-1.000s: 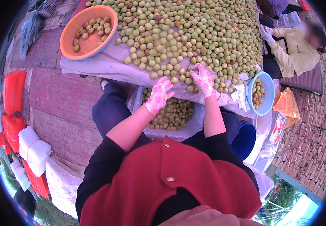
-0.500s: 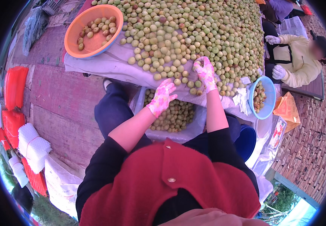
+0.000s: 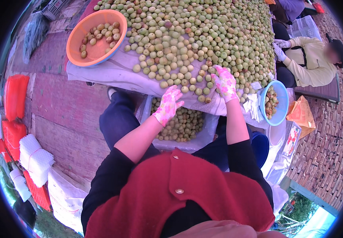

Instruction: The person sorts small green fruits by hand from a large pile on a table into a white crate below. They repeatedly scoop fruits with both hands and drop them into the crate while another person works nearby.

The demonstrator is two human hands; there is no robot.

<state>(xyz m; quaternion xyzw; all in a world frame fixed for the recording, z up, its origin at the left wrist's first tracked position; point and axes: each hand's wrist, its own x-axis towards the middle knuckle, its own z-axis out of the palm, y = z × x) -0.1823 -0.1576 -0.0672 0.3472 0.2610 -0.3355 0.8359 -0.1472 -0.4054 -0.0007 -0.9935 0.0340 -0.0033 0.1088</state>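
Head view, your left hand: the left hand [image 3: 169, 105], in a flowered glove, is over the near edge of the bench [image 3: 116, 76], above the back of the lined tub [image 3: 208, 134]. Its grip is loosely wide, fingers apart, and no fruit shows in it.
Head view, your right hand: the right hand [image 3: 225, 84], gloved alike, is at the front of the heap. Its grip is part-way wide, thumb and fingers parted; no fruit shows in it, but the palm is hidden. Whether the fingertips touch fruit, you cannot tell from here.
Fruit: the main heap of round green fruit [image 3: 205, 43] covers most of the bench, with a few loose fruits [image 3: 202, 98] between your hands at the edge. More fruit lies in the tub below.
Side containers: the orange basket [image 3: 97, 50] at your left and the light-blue basin [image 3: 281, 101] at your right each hold some browner fruit.
Step in hand: this looks like handling loose fruit one by one at the heap's front.
Next move calls for: probably a light close around a single fruit, keeping its neighbours from rolling off the edge.
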